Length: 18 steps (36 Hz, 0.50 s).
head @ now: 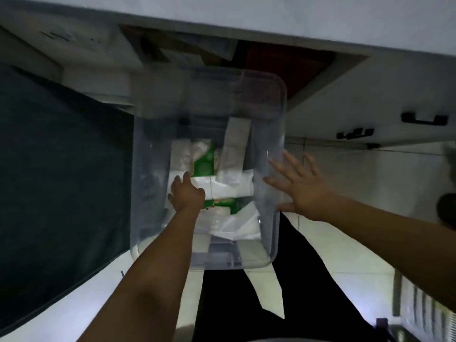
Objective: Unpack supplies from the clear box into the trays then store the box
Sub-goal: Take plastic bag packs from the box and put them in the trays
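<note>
The clear plastic box (pixel 274 134) is in the middle of the view, lidless, with white packets (pixel 232 188) and green-and-white packs (pixel 203 164) inside. My left hand (pixel 187 193) reaches down into the box, fingers curled on the white packets; what exactly it grips is hidden under the hand. My right hand (pixel 298 186) lies with fingers spread and straight against the outside of the box's right wall. The image is dim and blurred.
A dark cloth-covered surface (pixel 61 169) fills the left. White cabinets with black handles (pixel 424 118) stand at the right, an open dark cavity (pixel 283 62) behind the box. Pale tiled floor (pixel 345 255) and my dark trouser legs (pixel 296 280) lie below.
</note>
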Each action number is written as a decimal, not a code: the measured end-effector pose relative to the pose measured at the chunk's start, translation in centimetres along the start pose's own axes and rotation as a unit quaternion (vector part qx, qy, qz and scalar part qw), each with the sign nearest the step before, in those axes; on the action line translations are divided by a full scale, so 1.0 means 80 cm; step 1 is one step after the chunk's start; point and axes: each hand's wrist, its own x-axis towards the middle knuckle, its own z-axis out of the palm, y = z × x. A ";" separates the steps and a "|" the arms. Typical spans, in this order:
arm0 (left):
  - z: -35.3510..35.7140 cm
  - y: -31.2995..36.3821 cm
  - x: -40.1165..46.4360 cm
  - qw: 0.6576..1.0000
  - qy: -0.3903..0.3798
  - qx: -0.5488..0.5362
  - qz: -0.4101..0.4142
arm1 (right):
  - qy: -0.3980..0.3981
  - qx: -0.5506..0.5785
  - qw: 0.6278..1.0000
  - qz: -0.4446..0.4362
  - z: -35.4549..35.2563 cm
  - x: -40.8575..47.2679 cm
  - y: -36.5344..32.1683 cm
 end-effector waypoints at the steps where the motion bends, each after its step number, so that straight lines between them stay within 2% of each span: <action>1: 0.005 -0.004 0.007 1.000 0.010 0.011 -0.004 | -0.002 0.001 1.000 0.003 0.001 0.000 -0.001; 10: 0.042 -0.013 0.045 0.994 0.087 0.063 -0.024 | 0.017 0.018 1.000 -0.003 0.010 0.003 0.001; 14: 0.041 -0.014 0.058 0.987 0.117 0.107 0.022 | 0.011 0.025 1.000 -0.006 0.012 0.003 0.002; 16: 0.033 -0.014 0.062 0.989 0.124 0.072 0.023 | 0.004 0.025 1.000 -0.007 0.011 0.006 0.003; 18: 0.022 -0.006 0.055 0.993 0.111 -0.038 0.014 | 0.005 0.026 1.000 -0.004 0.009 0.007 0.003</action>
